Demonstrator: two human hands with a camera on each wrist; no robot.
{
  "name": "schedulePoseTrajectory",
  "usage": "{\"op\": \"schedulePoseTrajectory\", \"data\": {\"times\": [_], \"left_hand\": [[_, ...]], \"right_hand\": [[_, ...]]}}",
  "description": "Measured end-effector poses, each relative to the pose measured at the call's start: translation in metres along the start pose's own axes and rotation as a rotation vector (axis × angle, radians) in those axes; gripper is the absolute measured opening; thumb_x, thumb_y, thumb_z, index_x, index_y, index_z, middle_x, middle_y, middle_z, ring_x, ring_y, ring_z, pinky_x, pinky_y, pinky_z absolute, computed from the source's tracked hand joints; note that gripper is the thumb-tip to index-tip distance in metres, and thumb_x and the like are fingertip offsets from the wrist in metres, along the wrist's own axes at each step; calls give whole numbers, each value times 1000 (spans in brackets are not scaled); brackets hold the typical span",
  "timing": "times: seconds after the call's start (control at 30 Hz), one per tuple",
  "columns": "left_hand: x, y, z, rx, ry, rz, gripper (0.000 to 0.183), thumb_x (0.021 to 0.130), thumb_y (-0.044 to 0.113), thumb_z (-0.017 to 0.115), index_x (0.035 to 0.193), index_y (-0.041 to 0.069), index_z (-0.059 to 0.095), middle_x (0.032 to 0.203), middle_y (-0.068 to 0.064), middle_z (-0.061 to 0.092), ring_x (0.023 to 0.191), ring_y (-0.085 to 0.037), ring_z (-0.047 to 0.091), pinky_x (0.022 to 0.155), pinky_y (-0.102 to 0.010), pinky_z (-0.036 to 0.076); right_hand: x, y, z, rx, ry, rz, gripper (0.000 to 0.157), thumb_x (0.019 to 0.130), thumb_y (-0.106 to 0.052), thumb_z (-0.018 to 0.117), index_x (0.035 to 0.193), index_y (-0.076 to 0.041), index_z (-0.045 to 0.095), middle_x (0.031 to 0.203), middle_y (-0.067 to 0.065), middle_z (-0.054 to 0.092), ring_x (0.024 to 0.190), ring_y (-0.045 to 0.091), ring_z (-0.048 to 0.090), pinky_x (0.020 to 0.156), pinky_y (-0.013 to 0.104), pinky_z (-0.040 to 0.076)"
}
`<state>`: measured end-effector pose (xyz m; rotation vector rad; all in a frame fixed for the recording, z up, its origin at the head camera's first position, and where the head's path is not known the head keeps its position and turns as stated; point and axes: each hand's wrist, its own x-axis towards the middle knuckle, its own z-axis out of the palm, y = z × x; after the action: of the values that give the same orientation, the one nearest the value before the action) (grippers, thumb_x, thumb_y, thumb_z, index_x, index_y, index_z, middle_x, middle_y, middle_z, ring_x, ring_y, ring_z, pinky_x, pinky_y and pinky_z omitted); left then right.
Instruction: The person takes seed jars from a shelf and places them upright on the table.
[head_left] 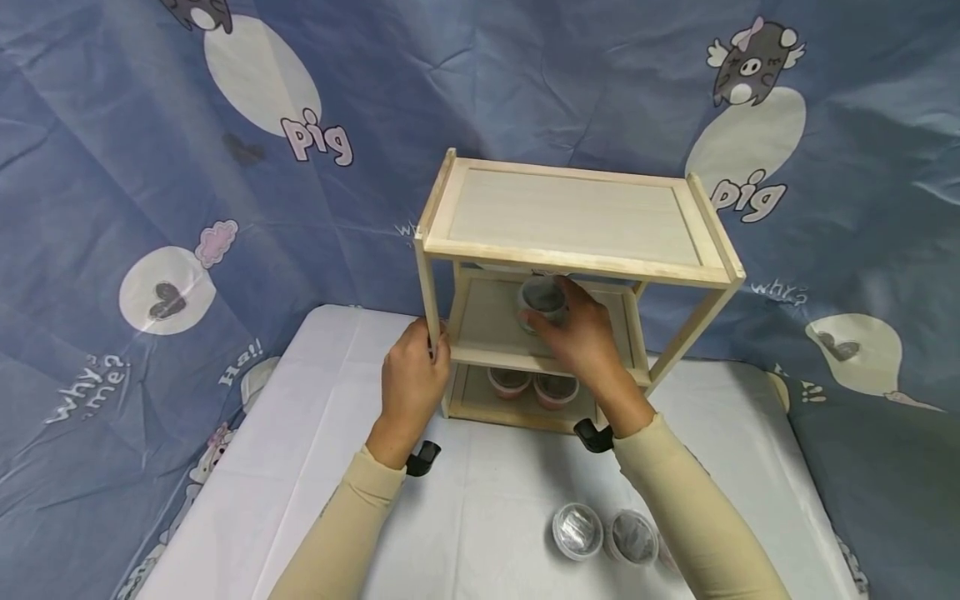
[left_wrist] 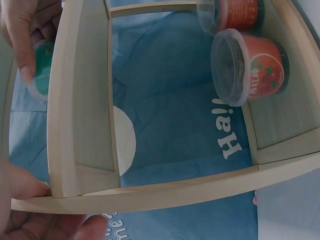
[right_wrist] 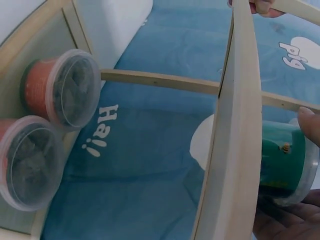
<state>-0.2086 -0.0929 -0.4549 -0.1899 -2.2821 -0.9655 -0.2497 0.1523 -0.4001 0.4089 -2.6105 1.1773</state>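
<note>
A small wooden rack (head_left: 570, 212) with three levels stands on the table. My left hand (head_left: 412, 379) grips its left front post, the thumb and fingers on either side in the left wrist view. At the middle level my right hand (head_left: 588, 337) holds a clear-lidded plastic tub (head_left: 542, 296), whose green label (right_wrist: 280, 152) shows in the right wrist view. Whether its base touches the board is hard to tell. On the bottom level two tubs with red labels, one left (head_left: 510, 382) and one right (head_left: 557, 388), stand side by side.
Near the table's front are a lidded tub (head_left: 577, 531) and another (head_left: 632, 537) beside it. A third tub (head_left: 666, 557) is mostly hidden by my right sleeve. Blue printed cloth (head_left: 360, 217) hangs behind and around the white table (head_left: 345, 350).
</note>
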Motion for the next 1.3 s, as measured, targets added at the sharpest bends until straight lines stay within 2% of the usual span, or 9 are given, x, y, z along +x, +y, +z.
{"op": "schedulePoseTrajectory", "data": {"times": [0.13,0.37,0.67,0.87,1.03,1.23,1.3], "left_hand": [[1,1,0,1,0,-3,8,100,6,65,104,1,70,92,-13,70,68,-27,67,56,-46,54],[0,2,-1,6,-8,-12,8,100,6,65,105,1,70,92,-12,70,70,-28,68,58,-47,55],[0,1,0,4,2,0,9,100,6,66,106,1,70,91,-12,70,71,-28,69,57,-47,55],[0,2,1,11,-4,-9,9,101,7,65,106,1,70,91,-12,70,71,-28,69,58,-47,55],[0,2,1,8,-11,-11,9,100,7,65,106,1,70,91,-12,70,71,-28,69,58,-48,56],[0,3,0,-2,-5,-14,10,101,7,65,106,1,70,92,-13,70,72,-29,69,59,-48,56],[0,3,0,-3,-4,-12,10,101,7,65,107,0,70,92,-13,70,71,-29,69,58,-48,56]], "right_hand": [[-3,-3,-3,3,28,-10,78,95,-42,78,154,-2,48,144,25,59,129,42,59,101,57,50],[-16,-13,-14,9,116,-92,73,90,-34,85,150,-5,54,132,22,68,118,38,67,93,55,54],[-29,-32,-32,4,136,-164,72,87,-33,88,149,-11,58,130,15,70,115,32,69,90,52,56],[-49,-42,-38,62,113,-204,72,85,-27,91,147,-10,58,130,12,70,116,28,69,92,50,56],[-73,-48,-40,95,103,-201,72,83,-22,92,145,-10,58,130,10,70,119,26,67,94,49,55],[-94,-55,-38,161,43,-188,74,83,-20,92,147,-15,56,136,3,66,123,21,65,97,43,55],[-100,-57,-36,147,31,-188,75,82,-23,93,148,-17,56,138,1,65,123,20,64,97,44,55]]}}
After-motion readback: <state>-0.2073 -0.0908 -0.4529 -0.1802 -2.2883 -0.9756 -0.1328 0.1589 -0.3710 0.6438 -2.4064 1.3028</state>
